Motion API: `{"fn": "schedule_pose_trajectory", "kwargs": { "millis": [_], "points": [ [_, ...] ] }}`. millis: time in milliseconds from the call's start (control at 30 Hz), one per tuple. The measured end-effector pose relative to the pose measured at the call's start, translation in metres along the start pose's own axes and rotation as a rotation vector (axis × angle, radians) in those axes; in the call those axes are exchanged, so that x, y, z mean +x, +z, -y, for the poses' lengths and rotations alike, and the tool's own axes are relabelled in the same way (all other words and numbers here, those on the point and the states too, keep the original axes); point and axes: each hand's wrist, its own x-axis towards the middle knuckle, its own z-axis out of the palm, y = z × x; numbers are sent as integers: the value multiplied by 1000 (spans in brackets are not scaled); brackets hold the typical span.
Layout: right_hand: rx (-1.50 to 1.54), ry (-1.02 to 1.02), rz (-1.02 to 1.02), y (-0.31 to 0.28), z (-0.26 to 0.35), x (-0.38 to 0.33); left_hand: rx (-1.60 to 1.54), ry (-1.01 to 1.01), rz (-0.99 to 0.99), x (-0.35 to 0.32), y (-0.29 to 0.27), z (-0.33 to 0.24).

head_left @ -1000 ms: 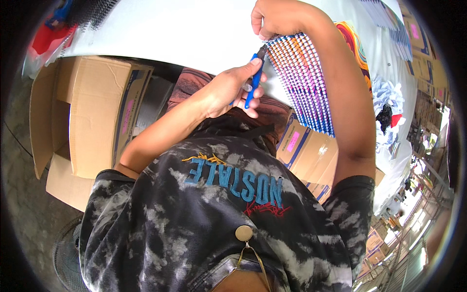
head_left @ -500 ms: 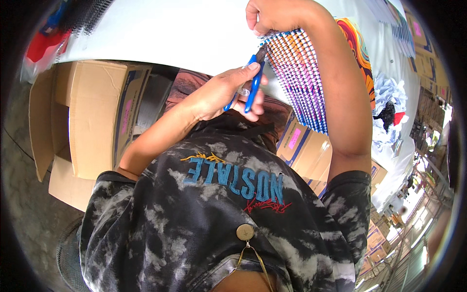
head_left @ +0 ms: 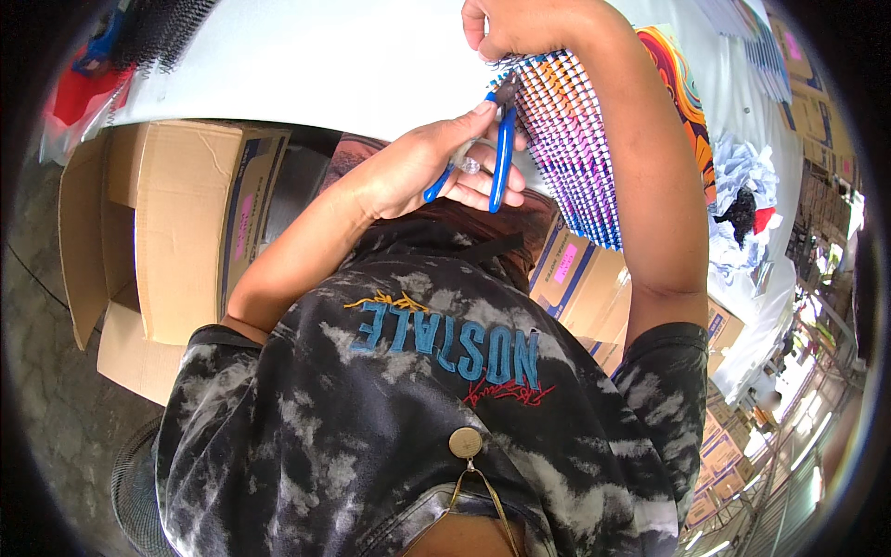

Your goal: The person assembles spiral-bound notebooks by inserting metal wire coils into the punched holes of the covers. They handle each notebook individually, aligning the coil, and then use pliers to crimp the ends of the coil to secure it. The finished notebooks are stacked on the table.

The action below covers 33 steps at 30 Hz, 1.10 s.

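Note:
My left hand [head_left: 436,162] is wrapped round blue-handled cutting pliers [head_left: 502,153], whose handles are spread apart. The dark jaws of the pliers meet the upper left corner of what looks like a stack of spiral-bound books [head_left: 566,139]. Rows of coil loops cover its visible side, shading from orange through purple to blue. My right hand [head_left: 529,26] bends over the far end of the stack with curled fingers, close to the jaws; what the fingertips pinch is hidden. My right forearm crosses over the stack's right part.
A white table [head_left: 306,70] carries the work. A colourful swirled cover [head_left: 676,88] lies right of my forearm, with crumpled pale plastic [head_left: 742,172] beyond. Black coils [head_left: 172,28] and a red bag [head_left: 82,93] lie far left. An open cardboard box [head_left: 186,232] stands below the table edge.
The pliers' handles have spread wider, and the pliers have shifted slightly right. My right hand has moved slightly left, still at the stack's far end.

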Motion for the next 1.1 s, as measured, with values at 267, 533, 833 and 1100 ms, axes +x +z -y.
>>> {"fn": "schedule_pose_trajectory", "kwargs": {
  "millis": [267,533,833,1100],
  "points": [
    [-41,-39,-68,0,-12,-11,38,-6,-83,5,3,3],
    [-179,-61,-73,-3,-7,-8,-96,47,33,3,8,-5],
    [-122,27,-77,-10,-3,-27,-39,19,-13,-6,15,-10],
    [-173,1,-90,-4,-4,-14,-65,30,8,1,12,-12]
  ]
}}
